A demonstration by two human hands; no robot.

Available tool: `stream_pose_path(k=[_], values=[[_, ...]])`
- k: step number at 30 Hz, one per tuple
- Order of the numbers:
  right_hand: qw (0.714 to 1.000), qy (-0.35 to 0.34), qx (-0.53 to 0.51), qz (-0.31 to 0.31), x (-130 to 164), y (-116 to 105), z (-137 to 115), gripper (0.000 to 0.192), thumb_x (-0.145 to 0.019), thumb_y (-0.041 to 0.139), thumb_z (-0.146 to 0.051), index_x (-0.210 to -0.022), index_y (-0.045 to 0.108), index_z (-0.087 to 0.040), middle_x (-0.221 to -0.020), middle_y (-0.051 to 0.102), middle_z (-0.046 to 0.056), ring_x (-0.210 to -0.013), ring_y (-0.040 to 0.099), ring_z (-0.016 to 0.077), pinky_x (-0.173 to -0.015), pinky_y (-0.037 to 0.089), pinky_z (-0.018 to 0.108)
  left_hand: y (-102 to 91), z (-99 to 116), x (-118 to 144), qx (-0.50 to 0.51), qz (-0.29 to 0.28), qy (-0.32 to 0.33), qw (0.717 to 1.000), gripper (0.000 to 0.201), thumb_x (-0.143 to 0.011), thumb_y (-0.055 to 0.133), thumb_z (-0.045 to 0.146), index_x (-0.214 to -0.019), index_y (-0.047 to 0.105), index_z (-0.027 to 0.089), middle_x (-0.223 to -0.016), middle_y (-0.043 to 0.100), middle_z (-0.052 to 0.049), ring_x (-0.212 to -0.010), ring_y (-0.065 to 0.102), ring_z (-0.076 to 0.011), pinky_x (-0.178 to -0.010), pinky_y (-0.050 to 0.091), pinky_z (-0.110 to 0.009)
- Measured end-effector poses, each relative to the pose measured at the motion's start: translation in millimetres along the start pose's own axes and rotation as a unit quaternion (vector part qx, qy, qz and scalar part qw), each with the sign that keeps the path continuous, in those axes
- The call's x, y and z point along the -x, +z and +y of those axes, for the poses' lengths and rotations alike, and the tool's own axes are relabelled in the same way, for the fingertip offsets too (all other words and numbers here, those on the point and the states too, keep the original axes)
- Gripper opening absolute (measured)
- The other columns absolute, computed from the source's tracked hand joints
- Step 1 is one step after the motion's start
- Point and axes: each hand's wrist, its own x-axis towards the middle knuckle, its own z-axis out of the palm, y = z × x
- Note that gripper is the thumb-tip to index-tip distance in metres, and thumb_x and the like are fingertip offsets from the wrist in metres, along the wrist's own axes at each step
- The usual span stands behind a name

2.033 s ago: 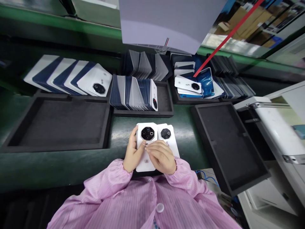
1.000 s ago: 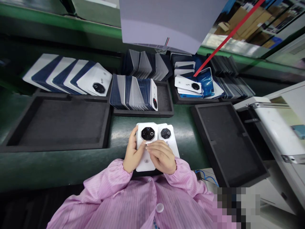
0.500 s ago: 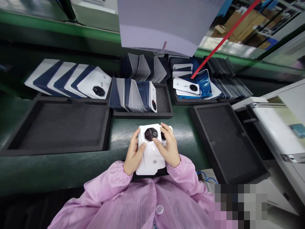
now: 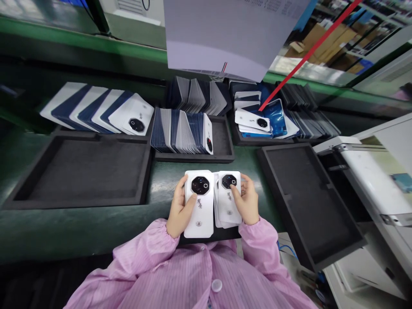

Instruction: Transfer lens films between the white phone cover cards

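My left hand [image 4: 182, 210] is closed on a stack of white phone back covers [image 4: 203, 219], thumb on the top face below its round-cornered black camera patch. Beside it, my right hand [image 4: 247, 201] grips a second, slightly fanned stack of white phone back covers [image 4: 229, 212], thumb on the top one's camera patch and fingers around the right edge. Both stacks are held upright in front of my body, side by side, with dark print and a small emblem on the faces. How many covers each hand holds is hidden.
Rows of white and navy covers [image 4: 182, 132] stand in a black foam tray [image 4: 225, 139] ahead. More lean behind a black tray [image 4: 86, 171] at left. Loose white covers and blue film [image 4: 277, 118] lie at back right. Another black tray [image 4: 315, 201] sits tilted at right, near a white machine [image 4: 370, 171].
The right hand has moved right, carrying some covers away from the left hand's stack. A gap now separates two stacks that overlapped before. The left hand has hardly moved.
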Motion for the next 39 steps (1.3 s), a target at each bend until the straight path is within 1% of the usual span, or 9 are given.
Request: stream_pose_path(k=[3,5,9,13,18,24,30,35,39], values=[[0.986,-0.08,0.133,0.054,3.7,6.5,3.3,0.039,-0.081,0.063,-0.036,-0.114,0.055,-0.017,-0.108,0.057,0.015,-0.104,0.055,0.0331,-0.086,0.047,0.057,0.6,-1.1,-0.4,-0.004,-0.003,0.01,1.0,0.058,-0.087,0.057,0.034,-0.138,0.03,0.027,-0.126,0.059,-0.009,-0.114,0.059,-0.022,-0.1,0.047,-0.041],[0.977,-0.135,0.153,0.068,4.1,6.9,-4.5,0.036,-0.082,0.063,-0.033,-0.113,0.057,-0.017,-0.123,0.049,0.017,-0.119,0.045,0.0354,-0.094,0.041,0.06,0.8,-2.9,-0.3,-0.01,-0.009,0.01,1.0,0.057,-0.088,0.056,0.033,-0.139,0.03,0.026,-0.129,0.057,-0.01,-0.117,0.058,-0.0224,-0.102,0.045,-0.042],[0.977,-0.204,0.061,0.007,2.7,2.5,-39.9,0.024,-0.086,0.06,-0.023,-0.11,0.059,-0.022,-0.119,0.054,0.012,-0.112,0.053,0.0268,-0.093,0.046,0.05,-0.1,-7.8,0.7,-0.048,-0.021,0.024,0.998,0.056,-0.089,0.055,0.031,-0.139,0.031,0.025,-0.137,0.05,-0.011,-0.126,0.051,-0.0243,-0.107,0.04,-0.045],[0.965,-0.254,0.033,-0.064,-2.2,8.2,-71.9,0.015,-0.086,0.063,-0.021,-0.1,0.063,-0.023,-0.114,0.057,0.01,-0.108,0.054,0.0249,-0.086,0.05,0.043,-2.7,-11.5,1.6,-0.136,-0.012,0.088,0.987,0.055,-0.089,0.054,0.029,-0.14,0.034,0.024,-0.142,0.045,-0.011,-0.134,0.041,-0.0257,-0.111,0.036,-0.045],[0.96,-0.257,0.04,-0.101,-11.6,19.1,-79.4,0.01,-0.083,0.066,-0.019,-0.093,0.063,-0.021,-0.11,0.059,0.01,-0.108,0.053,0.0251,-0.092,0.046,0.045,-5.2,-12.9,3.3,-0.258,-0.022,0.176,0.95,0.053,-0.09,0.052,0.022,-0.14,0.035,0.023,-0.137,0.051,-0.011,-0.128,0.049,-0.0239,-0.104,0.043,-0.04],[0.964,-0.212,-0.004,-0.16,-16.3,10.2,-77.8,0.01,-0.081,0.068,-0.016,-0.084,0.06,-0.021,-0.108,0.06,0.007,-0.106,0.055,0.0243,-0.092,0.046,0.045,-3.7,-8.0,5.8,-0.315,-0.039,0.268,0.91,0.055,-0.088,0.052,0.016,-0.14,0.035,0.024,-0.133,0.056,-0.011,-0.121,0.056,-0.022,-0.099,0.048,-0.036],[0.936,-0.331,0.048,-0.112,-6.3,13.8,-80.4,0.009,-0.085,0.057,-0.012,-0.081,0.056,-0.02,-0.112,0.059,0.009,-0.123,0.044,0.0291,-0.098,0.04,0.052,-4.1,-10.8,4.0,-0.25,-0.028,0.172,0.952,0.052,-0.09,0.052,0.022,-0.139,0.036,0.024,-0.137,0.051,-0.011,-0.126,0.051,-0.0244,-0.104,0.043,-0.041],[0.899,-0.42,0.003,-0.123,14.4,25.0,-78.1,0.015,-0.085,0.054,-0.006,-0.09,0.055,-0.021,-0.087,0.068,0.003,-0.091,0.063,0.0202,-0.083,0.049,0.044,-5.5,-13.1,-0.5,-0.142,-0.002,0.102,0.985,0.054,-0.09,0.052,0.027,-0.14,0.032,0.025,-0.147,0.039,-0.011,-0.137,0.037,-0.0261,-0.114,0.028,-0.048],[0.897,-0.422,-0.044,-0.126,26.9,29.6,-75.1,0.021,-0.083,0.056,-0.003,-0.096,0.057,-0.02,-0.09,0.07,0.006,-0.086,0.064,0.019,-0.073,0.053,0.038,-4.6,-9.1,-2.0,-0.104,0.0,0.085,0.991,0.055,-0.089,0.054,0.028,-0.139,0.032,0.025,-0.146,0.039,-0.011,-0.137,0.037,-0.0264,-0.115,0.026,-0.049]])
